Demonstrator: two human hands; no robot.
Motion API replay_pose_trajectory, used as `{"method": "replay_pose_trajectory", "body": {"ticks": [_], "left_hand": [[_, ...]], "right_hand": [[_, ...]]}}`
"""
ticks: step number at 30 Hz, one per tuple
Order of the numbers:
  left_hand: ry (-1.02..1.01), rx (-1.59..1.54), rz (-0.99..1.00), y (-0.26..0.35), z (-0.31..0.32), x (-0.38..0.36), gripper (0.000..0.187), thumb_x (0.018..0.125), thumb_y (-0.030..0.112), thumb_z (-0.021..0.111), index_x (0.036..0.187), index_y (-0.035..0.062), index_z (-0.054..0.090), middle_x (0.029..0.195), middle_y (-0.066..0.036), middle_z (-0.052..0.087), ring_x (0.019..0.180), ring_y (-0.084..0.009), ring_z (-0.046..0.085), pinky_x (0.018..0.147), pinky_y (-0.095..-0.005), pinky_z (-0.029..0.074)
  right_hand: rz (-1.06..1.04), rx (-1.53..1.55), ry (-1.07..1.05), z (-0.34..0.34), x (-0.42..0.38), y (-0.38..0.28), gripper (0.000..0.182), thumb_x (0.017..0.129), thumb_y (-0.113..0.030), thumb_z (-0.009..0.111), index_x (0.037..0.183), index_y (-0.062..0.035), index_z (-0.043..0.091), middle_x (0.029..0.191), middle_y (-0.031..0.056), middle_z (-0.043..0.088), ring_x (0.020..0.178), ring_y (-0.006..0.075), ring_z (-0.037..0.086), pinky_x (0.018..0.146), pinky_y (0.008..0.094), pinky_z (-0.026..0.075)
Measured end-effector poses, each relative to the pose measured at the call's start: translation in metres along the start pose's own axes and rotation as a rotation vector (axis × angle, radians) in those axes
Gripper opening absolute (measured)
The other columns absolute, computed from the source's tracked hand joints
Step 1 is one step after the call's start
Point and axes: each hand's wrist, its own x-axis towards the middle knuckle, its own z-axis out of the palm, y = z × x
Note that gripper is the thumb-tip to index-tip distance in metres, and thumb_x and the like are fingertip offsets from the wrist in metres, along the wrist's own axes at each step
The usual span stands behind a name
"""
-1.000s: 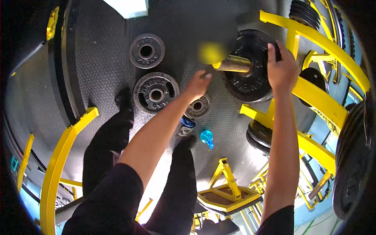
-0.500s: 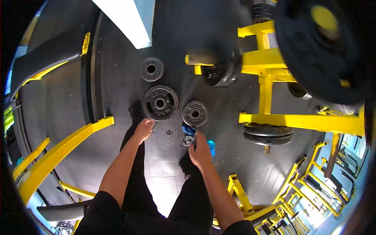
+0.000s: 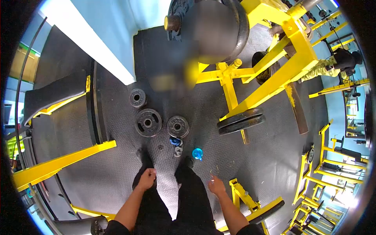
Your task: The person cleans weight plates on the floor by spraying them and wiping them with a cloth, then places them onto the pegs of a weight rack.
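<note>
My left hand (image 3: 147, 179) hangs in front of my left leg with its fingers curled in and nothing showing in them. Out to the right of my right leg is my right hand (image 3: 216, 185), its fingers loosely bent and apart, with no object visible in it. Neither hand touches anything. On the floor beyond my feet lie a small weight plate (image 3: 137, 98), a larger weight plate (image 3: 148, 122) and another plate (image 3: 178, 127). Blue and grey cloth items (image 3: 177, 145) rest against the nearest plate. A blue bottle (image 3: 197, 154) stands beside my right foot.
A yellow rack (image 3: 270, 84) loaded with black plates (image 3: 241, 121) is ahead on the right. To the left is a bench with a black pad (image 3: 56, 94) and a yellow frame (image 3: 66, 163). A white post (image 3: 92, 43) rises ahead. Another person (image 3: 333, 64) is far right.
Both hands have drawn back from near the plates toward my body and moved apart. My view has risen, so the plates look smaller and farther off. The plates stay on the floor.
</note>
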Motion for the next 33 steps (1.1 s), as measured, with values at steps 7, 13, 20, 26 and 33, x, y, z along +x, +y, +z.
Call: {"method": "replay_pose_trajectory", "body": {"ticks": [7, 13, 20, 26, 33], "left_hand": [[-0.047, 0.04, 0.003, -0.047, 0.006, -0.019, 0.034, 0.097, 0.028, 0.06, 0.12, 0.0023, 0.061, 0.112, -0.014, 0.068, 0.106, -0.0241, 0.064, 0.089, -0.0348, 0.05], [-0.037, -0.06, 0.018, -0.082, -0.017, -0.006, 0.034, 0.098, 0.026, 0.059, 0.121, 0.0017, 0.059, 0.106, -0.012, 0.067, 0.095, -0.0206, 0.064, 0.084, -0.0341, 0.051], [0.065, -0.231, 0.07, -0.094, -0.037, 0.021, 0.031, 0.1, 0.022, 0.058, 0.123, 0.0012, 0.055, 0.099, -0.009, 0.064, 0.084, -0.0154, 0.061, 0.079, -0.0301, 0.051], [0.113, -0.254, 0.112, -0.096, -0.025, 0.08, 0.037, 0.099, 0.026, 0.058, 0.128, 0.0033, 0.053, 0.114, -0.015, 0.064, 0.102, -0.0211, 0.062, 0.09, -0.0341, 0.049], [-0.008, -0.091, 0.261, -0.058, -0.004, 0.129, 0.046, 0.096, 0.03, 0.061, 0.134, 0.0059, 0.052, 0.123, -0.017, 0.062, 0.111, -0.0274, 0.062, 0.095, -0.0378, 0.048]], "right_hand": [[0.125, -0.055, -0.063, 0.027, -0.015, 0.02, 0.056, 0.091, -0.032, 0.057, 0.14, -0.0087, 0.048, 0.129, 0.0196, 0.06, 0.121, 0.0359, 0.057, 0.103, 0.0452, 0.046], [0.007, -0.04, 0.04, 0.08, -0.012, 0.004, 0.05, 0.091, -0.032, 0.058, 0.134, -0.0078, 0.053, 0.113, 0.0183, 0.068, 0.108, 0.0375, 0.064, 0.097, 0.0461, 0.049], [-0.178, 0.0, -0.012, 0.122, 0.02, -0.065, 0.044, 0.091, -0.025, 0.061, 0.13, -0.0052, 0.057, 0.109, 0.0195, 0.069, 0.102, 0.0346, 0.067, 0.09, 0.042, 0.052], [-0.2, -0.034, -0.117, 0.163, 0.1, -0.079, 0.049, 0.091, -0.027, 0.06, 0.135, -0.0052, 0.054, 0.116, 0.0199, 0.067, 0.106, 0.0353, 0.065, 0.093, 0.0417, 0.051], [-0.24, -0.261, -0.081, 0.2, 0.214, -0.063, 0.057, 0.09, -0.032, 0.058, 0.14, -0.0059, 0.048, 0.128, 0.02, 0.061, 0.12, 0.0348, 0.058, 0.1, 0.0419, 0.047]]}}
